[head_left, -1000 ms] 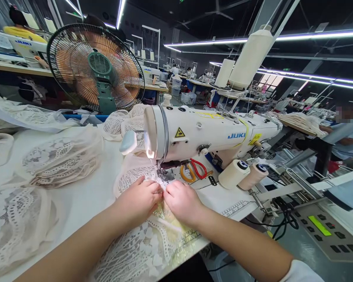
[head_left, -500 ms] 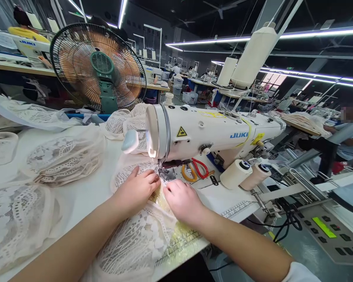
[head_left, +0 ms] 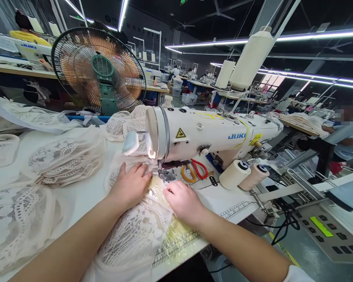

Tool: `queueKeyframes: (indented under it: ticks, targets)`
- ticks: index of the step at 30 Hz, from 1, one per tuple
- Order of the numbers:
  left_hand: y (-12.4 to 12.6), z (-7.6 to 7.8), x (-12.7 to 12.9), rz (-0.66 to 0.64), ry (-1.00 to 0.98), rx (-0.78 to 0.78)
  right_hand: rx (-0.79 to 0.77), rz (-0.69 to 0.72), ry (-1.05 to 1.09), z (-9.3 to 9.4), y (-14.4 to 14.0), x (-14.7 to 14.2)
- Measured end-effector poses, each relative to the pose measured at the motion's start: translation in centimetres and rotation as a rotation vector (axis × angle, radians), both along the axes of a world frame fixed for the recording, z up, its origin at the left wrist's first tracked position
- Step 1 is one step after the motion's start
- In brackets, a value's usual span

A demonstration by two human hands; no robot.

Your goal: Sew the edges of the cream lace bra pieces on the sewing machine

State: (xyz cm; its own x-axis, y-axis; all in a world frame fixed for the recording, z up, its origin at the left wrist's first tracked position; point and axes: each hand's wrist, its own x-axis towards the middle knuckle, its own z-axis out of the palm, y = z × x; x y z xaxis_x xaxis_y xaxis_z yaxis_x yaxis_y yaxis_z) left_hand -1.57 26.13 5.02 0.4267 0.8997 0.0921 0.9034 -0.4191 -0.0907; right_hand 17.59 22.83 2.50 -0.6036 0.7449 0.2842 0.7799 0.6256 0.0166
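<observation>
Cream lace fabric [head_left: 135, 239] lies under both hands and reaches to the needle area of a white sewing machine [head_left: 176, 133]. My left hand [head_left: 131, 184] rests on the fabric to the left of the presser foot [head_left: 162, 172], its fingers stretched out flat. My right hand [head_left: 184, 201] is just below and right of the foot, fingers curled and pinched on the edge of the fabric. Its fingertips are partly hidden. Yellowish clear film [head_left: 179, 235] covers the table surface beneath the fabric, over a printed ruler.
Red-handled [head_left: 199, 167] and yellow-handled scissors [head_left: 188, 173] lie under the machine arm, near two thread cones [head_left: 235, 174]. Lace pieces [head_left: 66, 156] are piled at left. Behind stands a large fan [head_left: 102, 70]. A control panel [head_left: 326, 231] is at lower right; a person sits at far right.
My left hand has slid left and slightly up, away from the presser foot and my right hand. The right hand has hardly moved.
</observation>
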Motion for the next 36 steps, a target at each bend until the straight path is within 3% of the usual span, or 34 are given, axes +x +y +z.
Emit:
queueKeyframes:
  ticks: [5,8,10,12,14,16,18,21,23,25,28,34,36]
  targets:
    - [0.1,0.5,-0.4,0.094,-0.035,0.061,-0.359,-0.050,0.381,1.4,-1.3,1.0]
    - [-0.5,0.9,-0.1,-0.048,-0.172,0.113,-0.618,-0.032,0.534,1.4,-2.4,0.8]
    - [-1.2,1.0,0.4,-0.232,-0.290,0.024,-0.561,0.004,0.496,1.0,-2.8,0.4]
    - [-1.7,1.1,0.8,-0.392,-0.363,-0.143,-0.343,0.042,0.449,0.5,-2.7,0.2]
    - [-2.1,1.2,1.0,-0.454,-0.390,-0.287,-0.125,0.069,0.469,0.2,-2.2,0.2]
    - [-2.1,1.3,0.9,-0.401,-0.448,-0.364,0.014,0.065,0.525,0.0,-1.8,0.3]
    - [-1.8,1.4,0.7,-0.274,-0.572,-0.422,0.051,0.000,0.559,0.1,-1.8,0.5]
    - [-1.3,1.2,0.4,-0.063,-0.745,-0.448,-0.147,-0.114,0.597,0.4,-2.9,0.4]
    - [-0.9,0.9,0.4,0.022,-0.769,-0.403,-0.359,-0.072,0.580,0.6,-4.0,-0.1]
    - [-0.7,0.5,0.4,0.086,-0.748,-0.327,-0.451,0.011,0.519,0.6,-4.8,-0.6]
    - [-0.8,0.0,0.5,0.166,-0.694,-0.242,-0.384,-0.021,0.436,0.5,-4.8,-1.0]
    - [-1.6,0.3,0.8,0.031,-0.142,-0.160,-0.351,-0.116,0.352,0.7,-3.7,-0.3]
    - [-1.6,0.3,0.9,0.020,-0.057,-0.137,-0.356,-0.120,0.321,0.7,-3.6,-0.2]
